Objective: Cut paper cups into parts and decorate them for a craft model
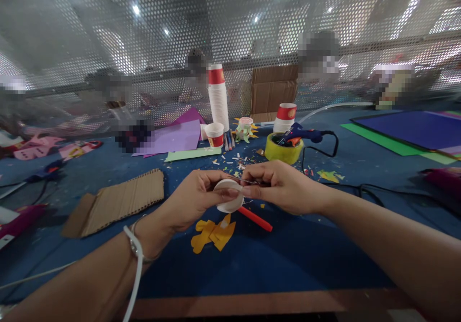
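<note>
Disc (230, 206), white, between hands | left hand (187, 199): grip pinched on it | right hand (284, 187): grip closed round thin tool (252, 182), crosswise at disc's right edge

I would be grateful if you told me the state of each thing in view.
Left hand: closed on round white piece
Right hand: closed, at its edge
Round white piece: held
Red marker: lying down
Tall cup stack: nested, upside down
Single paper cup: upright
Glue gun: resting on tape roll
Yellow cutouts: lying loose
Cardboard: lying creased
</note>
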`<state>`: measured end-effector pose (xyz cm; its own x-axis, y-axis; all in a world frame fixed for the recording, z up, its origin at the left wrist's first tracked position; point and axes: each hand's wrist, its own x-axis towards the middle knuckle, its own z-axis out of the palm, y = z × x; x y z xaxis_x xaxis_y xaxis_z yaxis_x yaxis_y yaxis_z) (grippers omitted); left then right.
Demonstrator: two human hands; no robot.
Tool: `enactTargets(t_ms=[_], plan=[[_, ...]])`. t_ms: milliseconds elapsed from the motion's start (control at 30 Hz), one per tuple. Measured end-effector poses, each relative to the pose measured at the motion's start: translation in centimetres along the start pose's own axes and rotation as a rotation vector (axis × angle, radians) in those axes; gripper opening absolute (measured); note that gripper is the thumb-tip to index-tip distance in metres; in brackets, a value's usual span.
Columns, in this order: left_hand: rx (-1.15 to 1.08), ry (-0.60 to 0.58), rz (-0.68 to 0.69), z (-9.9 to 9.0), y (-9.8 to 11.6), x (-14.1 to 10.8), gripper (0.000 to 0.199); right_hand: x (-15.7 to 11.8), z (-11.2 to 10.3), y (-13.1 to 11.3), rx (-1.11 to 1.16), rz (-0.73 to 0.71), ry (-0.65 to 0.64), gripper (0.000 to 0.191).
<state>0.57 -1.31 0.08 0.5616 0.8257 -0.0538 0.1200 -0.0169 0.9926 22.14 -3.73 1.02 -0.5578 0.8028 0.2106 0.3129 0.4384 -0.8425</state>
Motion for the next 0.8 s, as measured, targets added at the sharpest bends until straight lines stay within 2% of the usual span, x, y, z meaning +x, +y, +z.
enactTargets(t_ms=[167,300,500,667,800], plan=[[-0.057,-0.017,0.017,0.4,0.7,-0.3,0.019,0.1,-0.2,0.0,0.127,0.014,-0.030,0.021],[-0.098,-0.016,0.038,0.6,0.9,-0.5,0.016,0.2,-0.6,0.2,0.258,-0.015,-0.081,0.029],[-0.179,-0.054,0.031,0.7,0.8,-0.6,0.015,0.1,-1.1,0.2,0.283,-0.055,-0.115,0.032],[-0.189,-0.021,0.068,0.7,0.4,-0.4,0.017,0.1,-1.2,0.3,0.225,-0.056,-0.088,0.031],[-0.192,0.034,0.113,0.6,0.3,-0.2,0.020,0.1,-0.9,0.4,0.193,-0.055,0.009,0.028]])
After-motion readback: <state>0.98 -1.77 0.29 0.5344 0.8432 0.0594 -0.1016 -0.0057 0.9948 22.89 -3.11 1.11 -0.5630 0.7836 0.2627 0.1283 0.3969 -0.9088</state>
